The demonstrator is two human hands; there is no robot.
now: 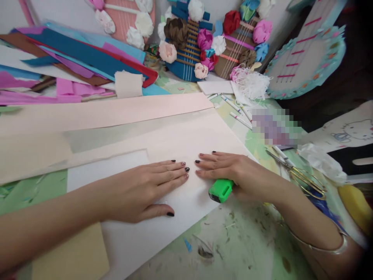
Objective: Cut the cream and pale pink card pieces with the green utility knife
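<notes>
My left hand (145,188) lies flat on a large pale pink sheet of paper (186,136), fingers stretched out and together, pressing it down. My right hand (230,169) rests just to the right, fingertips flat on the same sheet and nearly touching those of my left hand. A bright green glue stick or marker (220,189) sits under the right palm, held by the thumb and palm.
Stacked coloured paper sheets (72,58) lie at the far left. Paper-flower harp decorations (198,42) stand at the back. Gold-handled scissors (297,171) lie at the right, white shredded paper (250,83) beyond. A yellow sheet (72,256) sits near the front left.
</notes>
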